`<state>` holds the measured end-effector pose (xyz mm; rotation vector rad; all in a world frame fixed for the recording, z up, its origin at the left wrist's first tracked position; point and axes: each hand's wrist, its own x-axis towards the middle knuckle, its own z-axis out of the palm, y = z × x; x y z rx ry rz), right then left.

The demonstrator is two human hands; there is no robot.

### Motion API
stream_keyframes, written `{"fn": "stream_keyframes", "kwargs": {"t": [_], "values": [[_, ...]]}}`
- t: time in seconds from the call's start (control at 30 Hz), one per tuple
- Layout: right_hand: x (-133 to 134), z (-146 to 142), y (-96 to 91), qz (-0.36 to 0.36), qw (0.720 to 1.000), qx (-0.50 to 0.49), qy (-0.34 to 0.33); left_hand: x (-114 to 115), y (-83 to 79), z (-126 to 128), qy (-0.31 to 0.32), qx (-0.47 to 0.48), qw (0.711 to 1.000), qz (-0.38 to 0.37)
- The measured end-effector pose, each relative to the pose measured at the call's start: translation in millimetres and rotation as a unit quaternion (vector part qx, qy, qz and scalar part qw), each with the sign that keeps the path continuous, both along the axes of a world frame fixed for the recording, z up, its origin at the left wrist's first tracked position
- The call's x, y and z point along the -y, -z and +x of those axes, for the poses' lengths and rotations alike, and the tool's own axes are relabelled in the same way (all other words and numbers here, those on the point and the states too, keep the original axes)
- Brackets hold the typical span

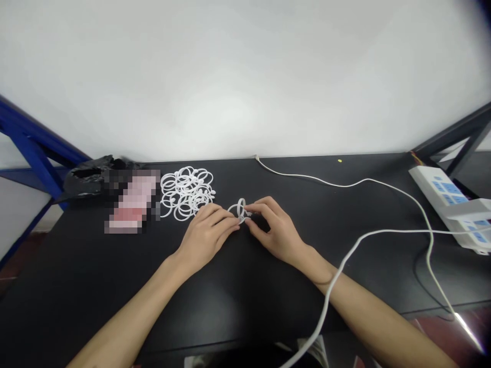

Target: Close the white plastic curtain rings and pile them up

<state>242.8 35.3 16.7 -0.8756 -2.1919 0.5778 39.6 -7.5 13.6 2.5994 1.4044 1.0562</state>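
Note:
Near the middle of the black table, my left hand (209, 230) and my right hand (274, 227) meet at a thin white plastic ring (241, 207). The fingers of my left hand are pinched on its left side. My right thumb and index finger close on its right side, where a small tail or tab sticks out. Part of the loop stands upright, and another curve runs toward my left fingertips; I cannot tell whether these are one ring or two. Just beyond my left hand lies a loose pile of several similar white rings (186, 189), many with small knobs.
Left of the pile are a pixelated pinkish item (132, 202) and a crumpled black plastic bag (90, 176). A white power strip (448, 204) lies at the right. One white cable (330, 296) passes above my right forearm; another thin cable (307, 177) crosses the table (230, 306).

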Motion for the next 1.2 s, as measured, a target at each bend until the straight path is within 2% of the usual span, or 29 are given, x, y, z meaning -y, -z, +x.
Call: {"fn": "stream_keyframes", "kwargs": {"t": [0.2,0.37,0.47,0.6,0.7,0.97,1.1,1.2], "values": [[1,1,-0.4,-0.042,0.999,-0.017,-0.019,1,-1.8,0,0.013,0.024,1.0,-0.005],[2,2,-3.0,-0.06,0.997,-0.006,-0.056,1,-0.4,0,-0.012,0.038,0.999,0.008],[2,2,-3.9,-0.061,0.995,0.039,-0.066,1,1.6,-1,-0.037,0.043,0.998,0.013],[0,0,-0.7,-0.022,0.99,0.117,-0.079,0,2.4,-2,-0.045,0.043,0.998,0.007],[-2,0,3.8,-0.007,0.991,0.122,-0.056,1,2.1,-2,-0.05,0.037,0.998,0.005],[-9,5,7.9,0.022,0.988,0.137,0.072,0,4.5,-3,-0.077,0.021,0.997,0.001],[-7,4,6.7,0.023,0.986,0.138,0.088,0,4.4,-3,-0.085,0.013,0.996,-0.008],[-3,3,1.9,0.018,0.994,0.091,0.058,1,3.7,-4,-0.082,0.008,0.996,-0.016]]}}
